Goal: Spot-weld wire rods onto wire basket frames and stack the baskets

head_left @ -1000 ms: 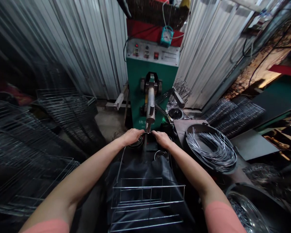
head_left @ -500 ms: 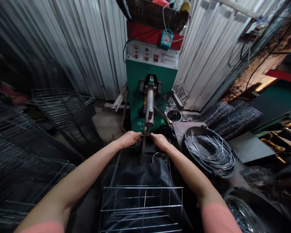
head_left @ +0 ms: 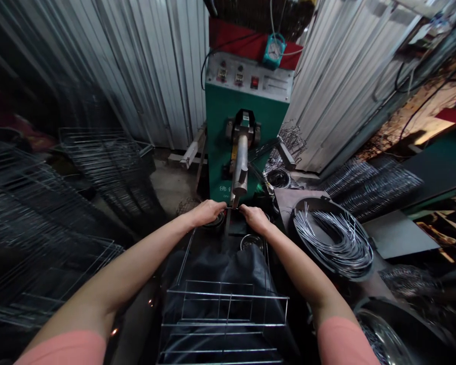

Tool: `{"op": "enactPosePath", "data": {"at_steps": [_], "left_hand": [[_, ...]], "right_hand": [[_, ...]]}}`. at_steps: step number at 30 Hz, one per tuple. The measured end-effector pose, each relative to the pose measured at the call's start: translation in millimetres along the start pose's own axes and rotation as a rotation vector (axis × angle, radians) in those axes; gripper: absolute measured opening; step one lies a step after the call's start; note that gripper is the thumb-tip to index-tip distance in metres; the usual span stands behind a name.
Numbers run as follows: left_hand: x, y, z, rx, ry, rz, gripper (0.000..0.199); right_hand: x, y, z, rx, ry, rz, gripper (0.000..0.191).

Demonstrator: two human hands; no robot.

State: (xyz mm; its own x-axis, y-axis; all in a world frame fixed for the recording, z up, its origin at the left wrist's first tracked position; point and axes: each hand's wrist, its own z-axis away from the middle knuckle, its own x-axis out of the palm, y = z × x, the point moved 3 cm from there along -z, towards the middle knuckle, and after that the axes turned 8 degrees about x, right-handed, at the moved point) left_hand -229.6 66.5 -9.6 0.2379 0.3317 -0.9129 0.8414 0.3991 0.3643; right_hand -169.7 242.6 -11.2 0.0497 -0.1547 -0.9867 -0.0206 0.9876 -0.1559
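My left hand and my right hand grip a thin steel wire stretched between them. That wire forms the far edge of a wire rack, which slopes toward me over my dark apron. The wire sits just below the lower electrode arm of a green spot welding machine. Small steel bowls stand close beneath my hands. Part of the electrode tip is hidden behind the wire and my fingers.
Stacks of wire racks lean at the left. On the right, a black round tray holds coiled wire, and more racks lie beyond it. Corrugated metal walls flank the machine, and a large steel basin sits at lower right.
The whole view has shifted slightly with my head. Both hands stay on the wire at the electrode, and the rack has tilted a little.
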Motion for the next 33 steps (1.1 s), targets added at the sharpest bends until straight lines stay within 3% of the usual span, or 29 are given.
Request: {"op": "enactPosePath", "data": {"at_steps": [12,15,19,21,26,33], "left_hand": [[-3.8,-1,-2,-0.044,-0.019,0.085,0.020],[-5.7,0,-3,-0.035,-0.025,0.073,0.019],[-7.3,0,-3,-0.031,-0.029,0.053,0.019],[-7.7,0,-3,-0.034,-0.039,0.061,0.019],[-8.5,1,-3,-0.043,-0.054,0.051,0.020],[-10.7,2,-3,-0.070,-0.076,0.037,0.022]], "right_hand": [[-2,3,-5,0.074,-0.012,-0.228,0.015],[-1,10,-3,0.107,-0.019,-0.453,0.025],[9,20,7,0.190,-0.190,-0.908,0.033],[14,24,12,0.241,-0.218,-1.027,0.033],[22,27,10,0.255,-0.163,-1.068,0.028],[23,24,8,0.317,-0.198,-1.125,0.025]]}}
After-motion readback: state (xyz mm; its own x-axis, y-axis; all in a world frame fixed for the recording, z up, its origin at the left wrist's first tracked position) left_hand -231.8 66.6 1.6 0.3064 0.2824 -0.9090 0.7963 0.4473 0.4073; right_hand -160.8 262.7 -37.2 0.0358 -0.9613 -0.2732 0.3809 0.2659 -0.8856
